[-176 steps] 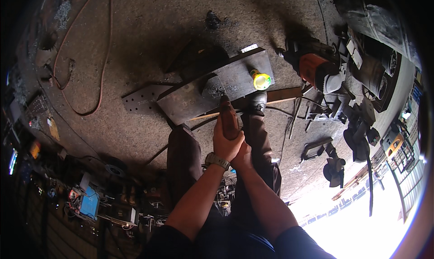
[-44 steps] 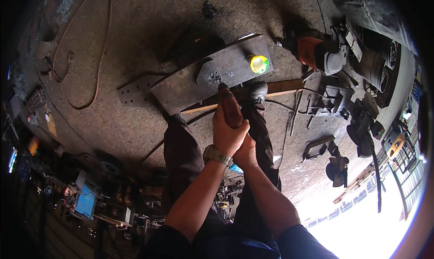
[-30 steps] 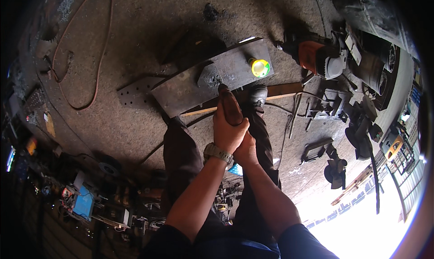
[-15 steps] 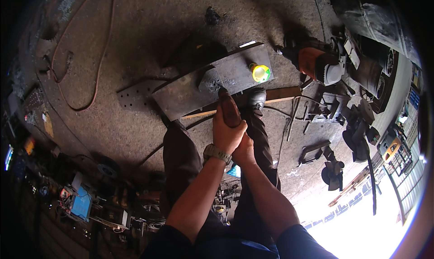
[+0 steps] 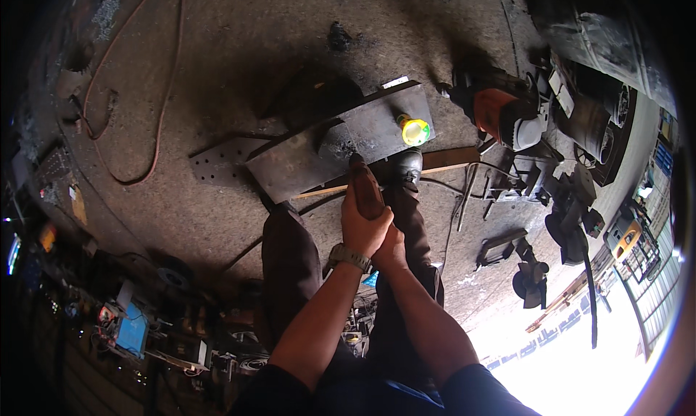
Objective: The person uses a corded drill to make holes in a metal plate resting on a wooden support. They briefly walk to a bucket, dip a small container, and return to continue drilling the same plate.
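My left hand (image 5: 362, 226), with a watch on its wrist, is wrapped round a reddish-brown elongated tool (image 5: 367, 198), perhaps a power tool. My right hand (image 5: 391, 248) is closed just behind the left, around the tool's rear end, which the hands mostly hide. The tool's dark front end meets or hovers over the near edge of a long grey metal plate (image 5: 283, 169); contact cannot be made out. A dark, rough patch (image 5: 337, 142) marks the plate there. Toward its right end stands a yellow-green can (image 5: 415, 131).
My shoe (image 5: 408, 163) is by the plate's near edge, beside a wooden board (image 5: 449, 159). A perforated metal piece (image 5: 217, 158) lies left. An orange-and-black machine (image 5: 495, 115) and an angle grinder (image 5: 533, 274) lie right. A reddish hose (image 5: 174, 75) and dark cables cross the floor.
The plate and can sit slightly lower in view, as the head view has shifted a little. Both hands keep the same hold on the tool.
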